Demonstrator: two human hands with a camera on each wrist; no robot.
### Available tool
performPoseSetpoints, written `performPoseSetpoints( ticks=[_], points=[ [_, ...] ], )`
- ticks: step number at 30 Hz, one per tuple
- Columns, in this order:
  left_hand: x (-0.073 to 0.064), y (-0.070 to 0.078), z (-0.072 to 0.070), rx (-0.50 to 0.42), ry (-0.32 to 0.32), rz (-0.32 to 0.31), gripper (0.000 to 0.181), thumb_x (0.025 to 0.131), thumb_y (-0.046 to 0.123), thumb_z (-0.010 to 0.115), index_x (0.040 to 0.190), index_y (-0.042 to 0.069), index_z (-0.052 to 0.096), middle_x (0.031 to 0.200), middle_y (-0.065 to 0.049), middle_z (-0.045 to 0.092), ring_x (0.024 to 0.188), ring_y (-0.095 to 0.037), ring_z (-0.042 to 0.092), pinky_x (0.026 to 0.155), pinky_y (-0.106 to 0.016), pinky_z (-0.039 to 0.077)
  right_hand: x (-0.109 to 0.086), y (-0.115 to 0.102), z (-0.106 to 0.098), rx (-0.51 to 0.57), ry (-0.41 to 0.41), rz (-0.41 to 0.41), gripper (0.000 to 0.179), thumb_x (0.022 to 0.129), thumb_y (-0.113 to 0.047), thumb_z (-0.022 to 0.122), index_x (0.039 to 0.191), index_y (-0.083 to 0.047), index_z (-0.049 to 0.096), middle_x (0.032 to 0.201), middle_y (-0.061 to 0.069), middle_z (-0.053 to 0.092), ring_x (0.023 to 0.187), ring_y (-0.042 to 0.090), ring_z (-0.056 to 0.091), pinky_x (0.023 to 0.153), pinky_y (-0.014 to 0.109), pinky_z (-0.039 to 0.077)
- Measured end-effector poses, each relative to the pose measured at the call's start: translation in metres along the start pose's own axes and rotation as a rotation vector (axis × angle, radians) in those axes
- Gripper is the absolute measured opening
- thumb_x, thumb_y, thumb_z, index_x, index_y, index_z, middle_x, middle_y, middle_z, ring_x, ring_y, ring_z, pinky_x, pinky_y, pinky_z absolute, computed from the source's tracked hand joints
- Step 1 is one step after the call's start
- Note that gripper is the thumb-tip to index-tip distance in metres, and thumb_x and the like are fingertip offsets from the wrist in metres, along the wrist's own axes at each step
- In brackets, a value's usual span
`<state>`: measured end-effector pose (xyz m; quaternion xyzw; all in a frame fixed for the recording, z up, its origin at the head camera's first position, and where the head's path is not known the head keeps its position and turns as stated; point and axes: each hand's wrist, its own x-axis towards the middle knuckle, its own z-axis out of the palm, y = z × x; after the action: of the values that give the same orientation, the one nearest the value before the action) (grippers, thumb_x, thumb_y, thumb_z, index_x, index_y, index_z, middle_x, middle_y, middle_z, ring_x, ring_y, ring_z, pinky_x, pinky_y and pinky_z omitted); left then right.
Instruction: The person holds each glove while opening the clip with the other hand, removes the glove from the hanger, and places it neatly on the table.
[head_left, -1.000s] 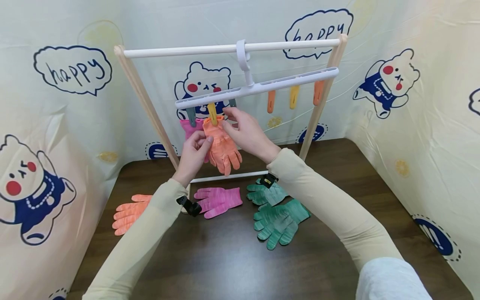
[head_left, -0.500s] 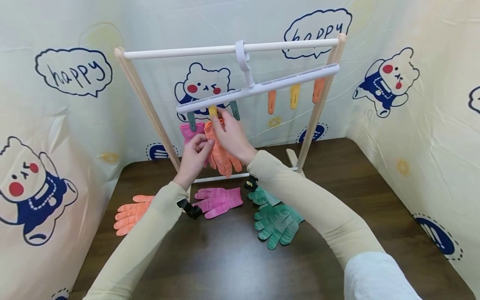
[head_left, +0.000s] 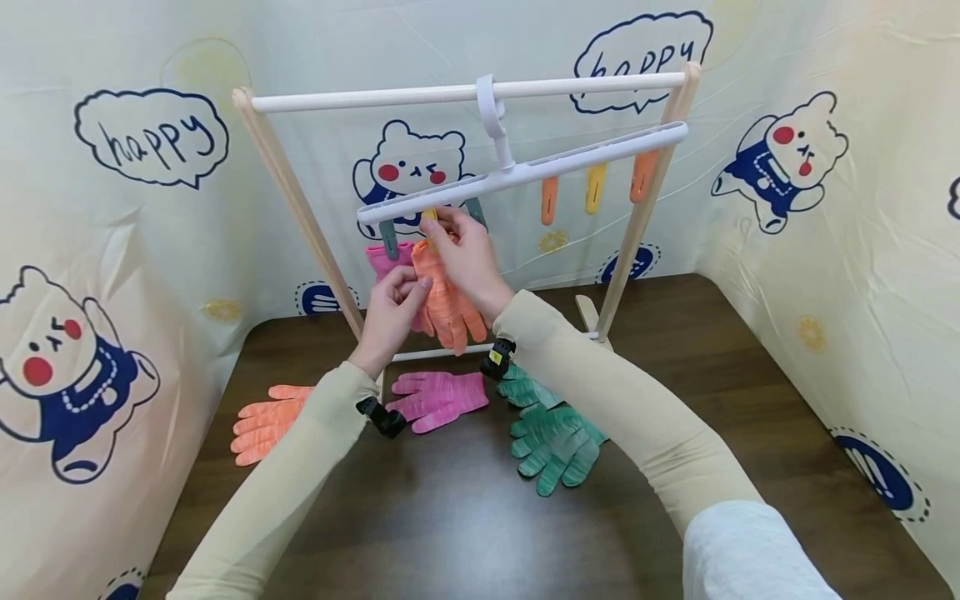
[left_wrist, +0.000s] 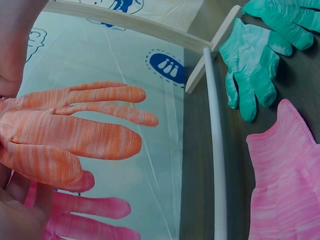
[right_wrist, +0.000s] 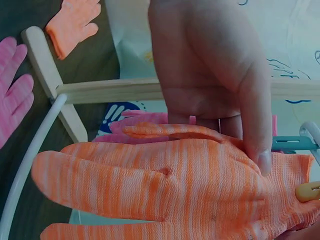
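An orange knit glove (head_left: pixel 450 304) hangs fingers-down from a yellow clothespin (head_left: pixel 429 216) under a white hanger (head_left: pixel 525 171). My left hand (head_left: pixel 388 317) pinches the glove's left edge below the cuff; in the right wrist view its thumb (right_wrist: pixel 256 135) lies on the knit. Higher up, my right hand (head_left: pixel 471 262) pinches the yellow clothespin with thumb and fingers. In the right wrist view the clothespin (right_wrist: pixel 309 191) sits on the glove's cuff. Just behind and left, a pink glove (head_left: pixel 382 260) hangs from a dark green clothespin (head_left: pixel 389 240).
The tilted hanger hooks over a wooden rack's white rod (head_left: pixel 360 100). Another green clothespin (head_left: pixel 476 212), orange ones (head_left: pixel 549 200) and a yellow one (head_left: pixel 596 189) hang bare. On the table (head_left: pixel 450 517) lie an orange glove (head_left: pixel 270 421), a pink glove (head_left: pixel 438 400) and green gloves (head_left: pixel 558 446).
My right hand has moved left from beside the orange glove's cuff onto the yellow clothespin. The left hand stays at the glove's edge, and the hanger's left end dips slightly.
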<state>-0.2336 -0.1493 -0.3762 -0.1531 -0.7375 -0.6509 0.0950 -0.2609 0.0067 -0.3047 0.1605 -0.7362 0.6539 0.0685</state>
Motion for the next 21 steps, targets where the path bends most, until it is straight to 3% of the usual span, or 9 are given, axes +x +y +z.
performPoseSetpoints(
  ticks=[5, 14, 21],
  points=[
    [0.0, 0.0, -0.001, 0.01, 0.001, -0.002, 0.031, 0.107, 0.019, 0.06, 0.123, -0.008, 0.061, 0.089, 0.004, 0.075, 0.07, -0.009, 0.063, 0.06, -0.022, 0.052, 0.001, -0.002, -0.001, 0.023, -0.008, 0.032, 0.04, 0.106, -0.027, 0.061, 0.142, -0.011, 0.059, 0.13, 0.004, 0.07, 0.115, 0.015, 0.066, 0.099, 0.03, 0.054],
    [-0.007, -0.001, -0.001, 0.056, -0.025, -0.014, 0.03, 0.107, 0.023, 0.061, 0.123, -0.003, 0.063, 0.083, 0.002, 0.071, 0.066, -0.014, 0.057, 0.056, -0.023, 0.048, 0.0, -0.005, -0.002, 0.039, -0.02, 0.037, 0.036, 0.106, -0.025, 0.061, 0.139, -0.01, 0.061, 0.126, 0.005, 0.071, 0.108, 0.015, 0.07, 0.097, 0.029, 0.055],
    [-0.019, -0.006, -0.005, 0.138, -0.075, -0.011, 0.025, 0.107, 0.019, 0.061, 0.12, -0.002, 0.064, 0.082, -0.01, 0.069, 0.067, -0.016, 0.054, 0.059, -0.024, 0.047, -0.002, -0.005, -0.003, 0.059, -0.033, 0.02, 0.037, 0.107, -0.024, 0.06, 0.14, -0.008, 0.059, 0.128, 0.011, 0.07, 0.108, 0.019, 0.072, 0.096, 0.031, 0.057]
  ],
)
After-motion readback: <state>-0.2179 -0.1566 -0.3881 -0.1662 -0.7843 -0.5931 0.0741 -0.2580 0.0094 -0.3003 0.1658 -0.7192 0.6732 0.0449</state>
